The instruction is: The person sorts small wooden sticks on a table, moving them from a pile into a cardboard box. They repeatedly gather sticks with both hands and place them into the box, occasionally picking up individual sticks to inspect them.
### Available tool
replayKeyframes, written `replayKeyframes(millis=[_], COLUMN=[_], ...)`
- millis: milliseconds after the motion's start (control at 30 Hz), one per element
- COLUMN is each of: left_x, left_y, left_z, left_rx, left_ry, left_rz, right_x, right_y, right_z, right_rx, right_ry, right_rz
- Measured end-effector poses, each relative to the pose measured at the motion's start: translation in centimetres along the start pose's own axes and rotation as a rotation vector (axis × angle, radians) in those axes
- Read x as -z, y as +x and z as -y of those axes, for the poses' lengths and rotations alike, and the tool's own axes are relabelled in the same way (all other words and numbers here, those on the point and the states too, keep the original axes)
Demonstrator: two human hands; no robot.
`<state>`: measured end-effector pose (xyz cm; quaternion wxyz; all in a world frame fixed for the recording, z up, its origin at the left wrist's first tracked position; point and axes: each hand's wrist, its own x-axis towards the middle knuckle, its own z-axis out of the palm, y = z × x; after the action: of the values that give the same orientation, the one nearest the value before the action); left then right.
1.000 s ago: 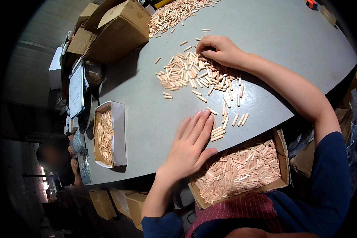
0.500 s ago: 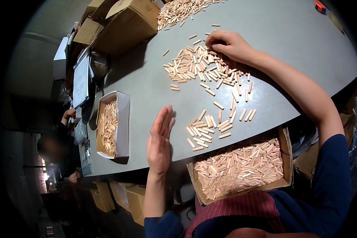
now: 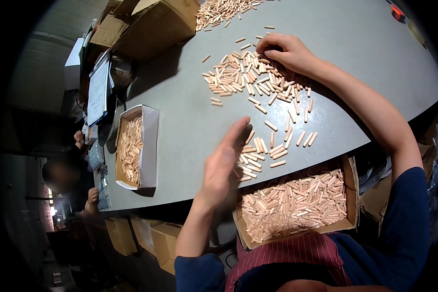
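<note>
Short wooden dowels [image 3: 228, 77] lie in a loose pile across the grey table. At the pile's far right edge is my right hand [image 3: 287, 51], its fingers curled down and the thumb close to the index finger; whatever lies under the fingertips is hidden. My left hand [image 3: 223, 163] is held with fingers stretched out, beside a smaller group of dowels [image 3: 260, 148] near the table's front edge, partly covering them. Nothing shows in its grasp. Just below that edge, an open cardboard box [image 3: 353, 194] full of dowels sits against my apron [image 3: 292, 253].
A white-sided box [image 3: 150, 146] of dowels stands on the left of the table. Farther back are a large cardboard carton [image 3: 155, 31] and another dowel heap [image 3: 224, 12]. A red-and-black object [image 3: 397, 13] lies far right. Another person's hand [image 3: 92, 195] shows at the left.
My left hand has moved right, to the smaller group of dowels, and now hides some of them. My right hand stays at the pile with little change.
</note>
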<state>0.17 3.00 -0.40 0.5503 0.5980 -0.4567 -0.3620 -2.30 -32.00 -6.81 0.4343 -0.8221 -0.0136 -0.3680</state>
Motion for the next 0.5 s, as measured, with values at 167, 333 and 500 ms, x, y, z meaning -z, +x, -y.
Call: replayKeyframes(millis=[167, 333, 500], left_x=[-0.1, -0.3, -0.2], left_y=[0.2, -0.9, -3.6], left_z=[0.0, -0.5, -1.5], left_rx=[-0.044, -0.167, 0.002], left_ry=[0.248, 0.423, 0.029], left_rz=[0.073, 0.238, 0.374], right_x=[0.2, 0.6, 0.4], right_y=[0.1, -0.1, 0.1], right_z=[1.7, 1.2, 2.1], right_rx=[-0.297, -0.104, -0.101], right_ry=[0.057, -0.07, -0.101], right_rz=[0.112, 0.08, 0.086])
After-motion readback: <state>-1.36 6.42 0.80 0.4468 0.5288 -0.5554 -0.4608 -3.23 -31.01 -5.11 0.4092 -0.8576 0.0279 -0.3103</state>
